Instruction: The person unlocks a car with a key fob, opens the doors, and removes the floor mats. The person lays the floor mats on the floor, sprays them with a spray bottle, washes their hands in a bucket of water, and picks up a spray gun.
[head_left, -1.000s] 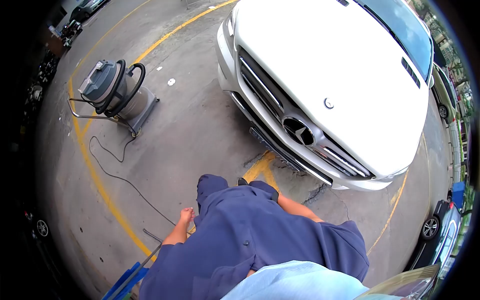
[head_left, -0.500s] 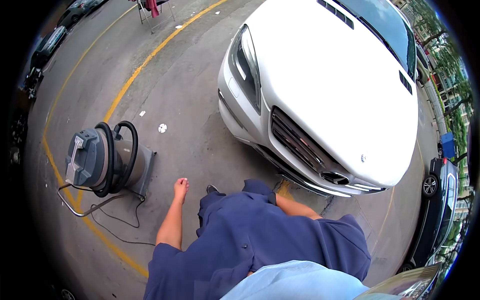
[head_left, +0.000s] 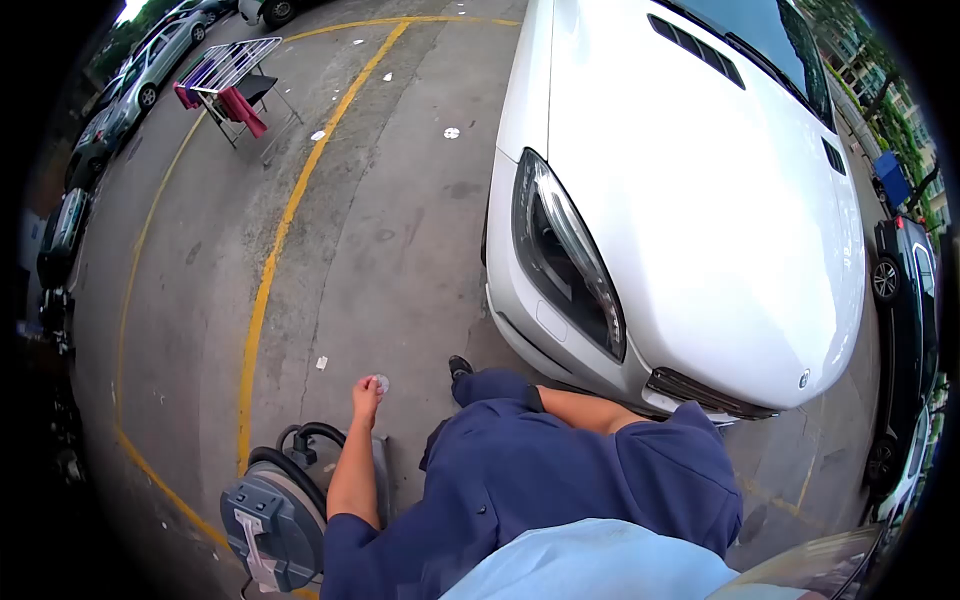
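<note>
1. Head view: shows a bare left hand [head_left: 366,397], fingers loosely curled in, with a pale round scrap [head_left: 382,384] right by the fingertips. Looks like litter on the ground beyond, but honestly can't tell for sure.
2. Can't see the right hand, so can't tell about those fingers. Just shows a bare right forearm [head_left: 590,411] near the front bumper, dark band [head_left: 536,399] toward the wrist.
3. Got a vacuum cleaner [head_left: 290,540] beside the left forearm, partly covered by arm and clothing: chunky rounded grey plastic lid, pale handle [head_left: 262,555], smooth black hose [head_left: 328,433] looping over.
4. Glossy white car [head_left: 700,220] ahead and to the right. Has a long pointed headlight [head_left: 570,265] under clear plastic, slatted vents [head_left: 697,50] up on the hood and a small round badge [head_left: 804,379] near the nose.
5. Wearing a navy garment [head_left: 540,480], matte and softly creased, plus smooth light blue fabric [head_left: 590,565] lower down. Black shoe [head_left: 460,366] poking out, too.
6. Standing on rough grey pavement [head_left: 400,250], stained and cracked, with worn yellow lines [head_left: 262,290] and scattered white scraps.
7. Outdoor lot, basically: spindly drying rack [head_left: 235,62] with reddish cloth [head_left: 241,112] upper left, parked silver car [head_left: 165,60] beyond, dark car [head_left: 905,300] and trees [head_left: 880,90] over right.
</note>
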